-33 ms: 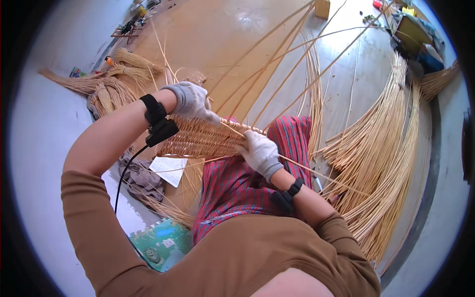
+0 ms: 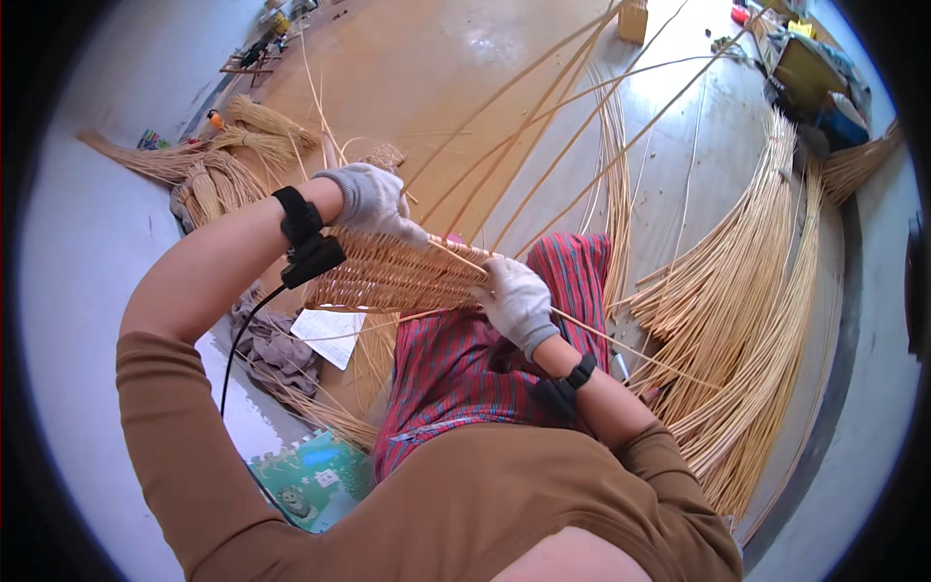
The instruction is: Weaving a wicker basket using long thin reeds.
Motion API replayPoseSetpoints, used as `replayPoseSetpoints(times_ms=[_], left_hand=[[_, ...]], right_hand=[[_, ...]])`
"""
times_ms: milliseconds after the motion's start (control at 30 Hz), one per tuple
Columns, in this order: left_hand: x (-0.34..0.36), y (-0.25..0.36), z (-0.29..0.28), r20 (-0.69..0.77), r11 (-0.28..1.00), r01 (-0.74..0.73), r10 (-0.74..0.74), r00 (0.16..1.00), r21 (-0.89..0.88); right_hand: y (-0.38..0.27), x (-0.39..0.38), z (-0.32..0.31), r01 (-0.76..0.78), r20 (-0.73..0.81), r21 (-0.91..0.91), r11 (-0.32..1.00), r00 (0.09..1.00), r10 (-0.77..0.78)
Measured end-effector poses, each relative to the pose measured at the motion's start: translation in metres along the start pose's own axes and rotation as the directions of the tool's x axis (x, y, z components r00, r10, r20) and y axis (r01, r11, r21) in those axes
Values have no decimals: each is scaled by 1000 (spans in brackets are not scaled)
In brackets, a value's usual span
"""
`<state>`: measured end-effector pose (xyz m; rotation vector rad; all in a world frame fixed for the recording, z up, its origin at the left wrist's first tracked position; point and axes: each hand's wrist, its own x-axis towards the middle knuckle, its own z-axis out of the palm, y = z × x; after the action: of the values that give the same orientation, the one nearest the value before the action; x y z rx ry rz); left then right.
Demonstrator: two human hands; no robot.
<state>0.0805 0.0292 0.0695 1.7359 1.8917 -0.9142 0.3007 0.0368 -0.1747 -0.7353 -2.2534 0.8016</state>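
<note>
A partly woven panel of light-brown reeds (image 2: 383, 274) rests above my lap, over a red striped cloth (image 2: 432, 378), with long loose reeds (image 2: 582, 116) standing out from its top edge. My gloved left hand (image 2: 373, 199) is closed at the panel's upper left, holding a reed (image 2: 456, 254) that runs along the top edge. My gloved right hand (image 2: 514, 301) pinches at the right end of the top edge, on that same reed. Black straps with small devices circle both wrists, and a cable (image 2: 247, 330) drops from the left one.
Reed bundles (image 2: 737, 291) spread along the right, with more (image 2: 213, 170) at the back left. Crumpled grey cloth (image 2: 272, 354), a white paper (image 2: 328, 338) and a green foam mat (image 2: 315, 466) lie at left. A yellow block (image 2: 632, 21) and mixed items (image 2: 805, 73) stand at the back.
Both hands and the panel have shifted very slightly, the right hand a little downward and to the right. Their grips look the same.
</note>
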Motion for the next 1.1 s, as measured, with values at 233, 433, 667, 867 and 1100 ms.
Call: replayPoseSetpoints(times_ms=[233, 433, 667, 867, 1100], left_hand=[[-83, -25, -44, -135, 979, 202, -200, 970, -3], [-230, -68, -106, -499, 888, 441, -442, 746, -127], [-301, -86, -91, -635, 815, 44, -483, 603, -578], [-215, -107, 11, -850, 790, -370, -333, 409, -488], [-38, -56, 158, -840, 621, -626, -99, 534, -472]], right_hand=[[-21, 72, -28, 42, 73, -139, 989, 997, -32], [-118, 219, -61, 218, 147, 52, 975, 963, -224], [-225, 324, -202, 448, 139, -489, 749, 887, -440], [-214, 282, -251, 525, 325, -666, 530, 844, -427], [-90, 153, -143, 387, 535, -564, 729, 844, -34]])
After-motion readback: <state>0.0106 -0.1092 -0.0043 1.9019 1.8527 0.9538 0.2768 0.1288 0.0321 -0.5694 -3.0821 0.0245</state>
